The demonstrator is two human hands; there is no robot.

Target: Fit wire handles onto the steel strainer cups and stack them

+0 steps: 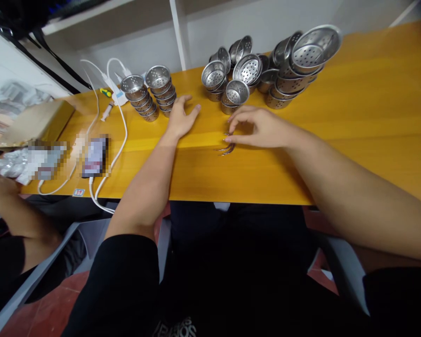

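My left hand [183, 118] rests low over the table with its fingers spread and thumb out. It is beside a stack of perforated metal cups [164, 93], and I cannot tell whether the fingertips touch them. A second stack of the same cups [140, 98] stands further left. My right hand [254, 127] pinches thumb and forefinger together at a thin metal wire, mostly hidden at the fingertips. Under that hand, several thin curved metal wires [228, 150] lie on the wooden table [203, 175]. Just beyond it stands a perforated cup [236, 92].
More perforated cups [249, 69] cluster at the back, with a tall leaning stack [315, 49] on the right. A phone [95, 159] on white cables, a syringe [107, 112] and a cardboard box [38, 124] lie left. A co-worker's arm [17, 206] shows at far left.
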